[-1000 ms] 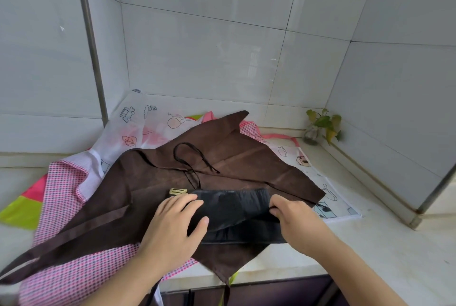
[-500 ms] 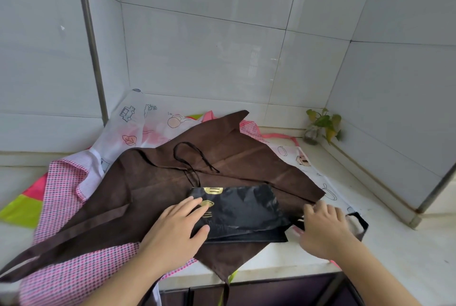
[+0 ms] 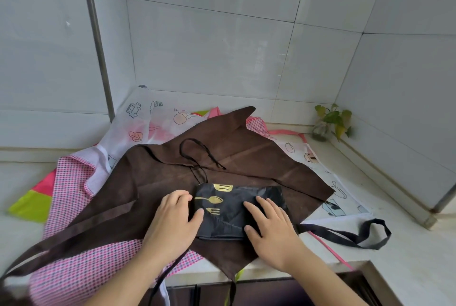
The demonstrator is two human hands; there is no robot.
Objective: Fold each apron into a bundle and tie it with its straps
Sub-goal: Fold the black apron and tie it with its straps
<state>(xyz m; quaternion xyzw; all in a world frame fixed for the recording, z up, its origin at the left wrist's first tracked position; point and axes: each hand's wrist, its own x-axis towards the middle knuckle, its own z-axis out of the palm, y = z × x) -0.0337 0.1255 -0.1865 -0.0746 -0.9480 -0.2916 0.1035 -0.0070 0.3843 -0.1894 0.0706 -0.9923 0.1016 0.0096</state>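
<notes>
head view: black apron [image 3: 237, 209] lay folded on the brown apron [image 3: 158, 182], long axis left-right.
left hand [image 3: 172, 221]: flat, fingers straight, pressed on bundle's left end.
right hand [image 3: 271, 226]: flat on right end.
strap [image 3: 345, 234]: trailed right, nearer right hand.

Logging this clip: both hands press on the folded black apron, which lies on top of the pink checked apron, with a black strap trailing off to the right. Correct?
Not quite. In the head view, the left hand and right hand press the folded black apron, but it lies on the brown apron, not directly on the pink checked apron. The black strap does trail right.
</notes>
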